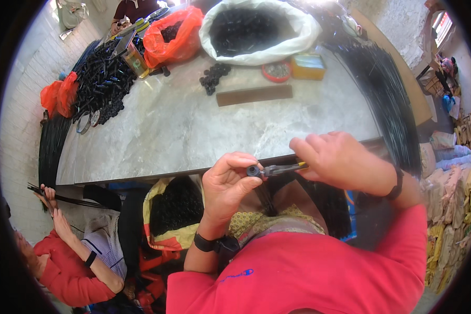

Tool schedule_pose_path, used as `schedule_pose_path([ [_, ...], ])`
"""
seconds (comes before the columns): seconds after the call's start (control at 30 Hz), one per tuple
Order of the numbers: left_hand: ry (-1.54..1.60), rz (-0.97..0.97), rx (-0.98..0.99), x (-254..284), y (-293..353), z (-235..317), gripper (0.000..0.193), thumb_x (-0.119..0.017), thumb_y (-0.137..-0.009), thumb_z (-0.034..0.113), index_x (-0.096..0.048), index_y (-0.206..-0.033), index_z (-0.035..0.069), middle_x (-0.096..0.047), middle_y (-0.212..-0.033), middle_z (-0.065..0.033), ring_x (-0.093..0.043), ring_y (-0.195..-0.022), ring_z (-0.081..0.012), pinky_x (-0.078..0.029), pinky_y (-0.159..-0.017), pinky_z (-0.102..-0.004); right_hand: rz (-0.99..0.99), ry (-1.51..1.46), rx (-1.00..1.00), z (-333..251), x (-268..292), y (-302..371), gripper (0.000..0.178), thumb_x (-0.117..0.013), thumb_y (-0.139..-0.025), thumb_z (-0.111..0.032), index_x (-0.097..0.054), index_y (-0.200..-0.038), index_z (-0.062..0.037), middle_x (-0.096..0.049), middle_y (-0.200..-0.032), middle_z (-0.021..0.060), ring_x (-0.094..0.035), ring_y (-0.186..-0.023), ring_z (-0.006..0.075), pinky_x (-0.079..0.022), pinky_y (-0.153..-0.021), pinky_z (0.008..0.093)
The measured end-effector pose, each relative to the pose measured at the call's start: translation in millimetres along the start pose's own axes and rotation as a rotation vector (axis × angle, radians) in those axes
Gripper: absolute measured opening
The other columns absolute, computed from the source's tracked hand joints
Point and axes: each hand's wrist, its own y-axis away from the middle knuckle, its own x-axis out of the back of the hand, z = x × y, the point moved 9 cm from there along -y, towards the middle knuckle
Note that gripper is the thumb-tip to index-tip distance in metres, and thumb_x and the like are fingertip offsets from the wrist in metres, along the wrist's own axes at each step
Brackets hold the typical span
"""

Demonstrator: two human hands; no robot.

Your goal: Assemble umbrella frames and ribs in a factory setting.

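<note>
My left hand [226,183] pinches a small black ring-shaped part [253,171] between thumb and fingers, just off the table's near edge. My right hand [336,159] is wrapped round a pair of pliers [281,169] with a bit of yellow on the handle. The jaws of the pliers point left and meet the side of the black part; a tiny bright piece shows there, too small to name. Below the part, several thin dark rods [266,200] run down toward my lap. Their upper ends are partly hidden by my left hand.
On the grey table [162,125] lie a brown bar [254,95], a red dish [276,72] of small metal bits, a yellow box [307,67], a white sack [309,26] and heaped black parts [102,78]. A co-worker [73,256] sits at left, beside an open sack [159,235].
</note>
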Motion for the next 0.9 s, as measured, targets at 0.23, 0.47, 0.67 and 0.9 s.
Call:
schedule_pose_path([
  [0.23, 0.002, -0.013, -0.036, 7, 2, -1, 0.028, -0.069, -0.082, -0.013, -0.059, -0.107, -0.005, -0.062, -0.105, -0.0137, -0.063, -0.095, -0.0183, -0.054, -0.085, -0.0306, 0.589, 0.551, 0.317, -44, 38, 22, 0.032, -0.060, -0.086, -0.019, -0.065, -0.112, -0.0008, -0.063, -0.094, 0.0098, -0.062, -0.084, 0.0197, -0.049, -0.069, 0.0330],
  [0.47, -0.089, -0.011, -0.069, 2, 3, 5, 0.029, -0.070, -0.082, -0.013, -0.059, -0.108, -0.006, -0.061, -0.108, -0.0152, -0.063, -0.097, -0.0193, -0.054, -0.086, -0.0313, 0.250, 0.504, 0.173, -36, 30, 14, 0.041, -0.061, -0.089, -0.028, -0.062, -0.117, 0.0015, -0.065, -0.103, 0.0118, -0.063, -0.092, 0.0247, -0.049, -0.076, 0.0392],
  [0.67, -0.070, -0.120, -0.054, -17, 7, 1, 0.030, -0.076, -0.077, -0.010, -0.063, -0.103, -0.007, -0.063, -0.103, -0.0191, -0.065, -0.093, -0.0233, -0.054, -0.082, -0.0319, -0.582, -0.912, -0.107, -1, -31, 17, 0.046, -0.082, -0.080, -0.037, -0.051, -0.089, -0.0053, -0.064, -0.070, 0.0083, -0.066, -0.063, 0.0214, -0.049, -0.055, 0.0339],
  [0.9, -0.032, -0.125, -0.004, -16, 3, -7, 0.031, -0.075, -0.076, -0.012, -0.063, -0.105, -0.006, -0.063, -0.104, -0.0181, -0.064, -0.095, -0.0238, -0.055, -0.082, -0.0333, -0.604, -1.300, -0.414, -5, -80, 30, 0.038, -0.082, -0.080, -0.025, -0.053, -0.091, -0.0035, -0.060, -0.059, 0.0020, -0.062, -0.052, 0.0102, -0.046, -0.048, 0.0263],
])
